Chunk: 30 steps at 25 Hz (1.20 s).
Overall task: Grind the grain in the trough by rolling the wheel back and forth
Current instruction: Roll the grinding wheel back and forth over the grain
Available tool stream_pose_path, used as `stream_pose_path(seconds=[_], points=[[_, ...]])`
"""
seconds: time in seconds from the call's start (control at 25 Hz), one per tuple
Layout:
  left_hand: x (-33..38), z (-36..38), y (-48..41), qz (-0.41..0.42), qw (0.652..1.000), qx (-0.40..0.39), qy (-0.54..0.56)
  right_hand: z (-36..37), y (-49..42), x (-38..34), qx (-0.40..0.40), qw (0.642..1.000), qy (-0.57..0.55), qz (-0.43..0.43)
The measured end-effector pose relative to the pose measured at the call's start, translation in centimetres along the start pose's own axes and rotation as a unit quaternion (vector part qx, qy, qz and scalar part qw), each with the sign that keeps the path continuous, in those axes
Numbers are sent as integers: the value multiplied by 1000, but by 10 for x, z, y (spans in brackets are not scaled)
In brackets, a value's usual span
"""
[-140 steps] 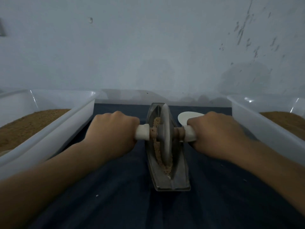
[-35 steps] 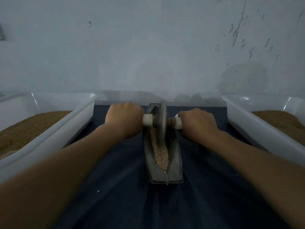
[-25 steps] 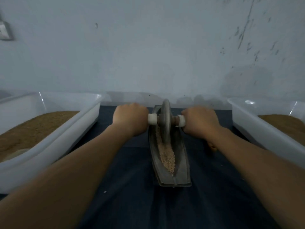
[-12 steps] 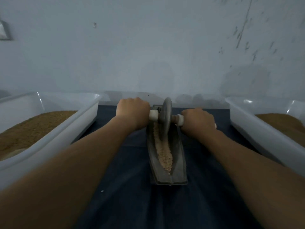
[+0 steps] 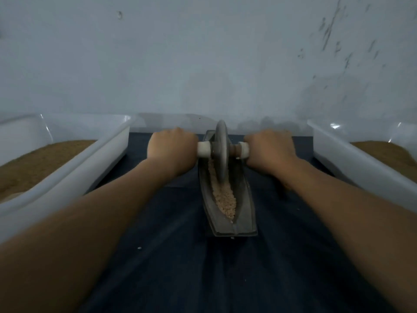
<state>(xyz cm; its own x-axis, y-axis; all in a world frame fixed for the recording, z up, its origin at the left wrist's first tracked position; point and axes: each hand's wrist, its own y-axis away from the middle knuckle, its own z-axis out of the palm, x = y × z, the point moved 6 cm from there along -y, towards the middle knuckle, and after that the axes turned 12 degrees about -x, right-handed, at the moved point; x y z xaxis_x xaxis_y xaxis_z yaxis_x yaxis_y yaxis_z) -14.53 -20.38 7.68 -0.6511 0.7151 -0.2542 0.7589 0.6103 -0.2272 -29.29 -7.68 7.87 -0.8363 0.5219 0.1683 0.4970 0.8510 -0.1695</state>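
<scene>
While the grey metal disc wheel stands at the far end of the dark boat-shaped trough holding pale grain, the left hand and right hand clench its white axle handles, an apt hold for something seemingly heavy and rigid.

You have one view, from the camera on your head, looking forward and down at close range. The wheel sits at mid-frame, the trough runs back toward you, and the wall fills the top. The wide angle catches the left bin and right bin at the edges.
</scene>
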Motion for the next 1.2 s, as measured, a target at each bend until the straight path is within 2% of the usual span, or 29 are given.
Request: stream_pose_path(seconds=[0.08,0.12,0.16,0.2,0.24,0.28,0.36,0.48,0.56,0.68,0.72,0.8,0.84,0.88,0.96,1.04,1.12,1.2], points=[[7,-12,-9,-5,1000,11,-29,9,-4,6,-44,997,-55,24],[8,-13,-4,16,999,13,-35,11,4,8,-38,998,-49,12],[7,-10,7,47,998,16,-35,10,17,11,8,1000,-27,-14],[1,-8,20,83,996,36,-26,6,33,13,94,994,19,-43],[-5,-6,34,121,990,69,-18,1,52,13,170,981,68,-57],[-10,-4,45,153,982,106,-14,-5,65,13,214,970,95,-58],[-15,-5,43,163,978,130,-21,-1,59,17,181,977,94,-54],[-14,4,11,20,999,36,29,-2,17,6,56,998,41,-5],[-10,9,-1,-20,998,4,56,-11,-1,-2,37,999,33,15],[-19,13,21,10,998,-11,56,-12,18,0,54,997,42,-38],[-20,7,31,47,998,24,32,-9,33,5,89,993,48,-57],[-13,-9,56,124,980,150,-50,-5,65,13,152,986,38,-62],[-10,-19,60,129,970,191,-79,-1,68,16,167,984,25,-61],[-7,-23,55,109,969,198,-96,5,65,17,154,987,6,-53],[-2,-11,36,41,985,146,-80,12,43,13,116,993,-7,-13],[-5,1,14,-39,996,74,-4,5,14,3,66,998,7,14],[-9,9,6,-43,998,32,45,-8,0,-3,32,999,18,8],[-12,10,18,-4,998,7,54,-11,14,-2,21,998,41,-32]])
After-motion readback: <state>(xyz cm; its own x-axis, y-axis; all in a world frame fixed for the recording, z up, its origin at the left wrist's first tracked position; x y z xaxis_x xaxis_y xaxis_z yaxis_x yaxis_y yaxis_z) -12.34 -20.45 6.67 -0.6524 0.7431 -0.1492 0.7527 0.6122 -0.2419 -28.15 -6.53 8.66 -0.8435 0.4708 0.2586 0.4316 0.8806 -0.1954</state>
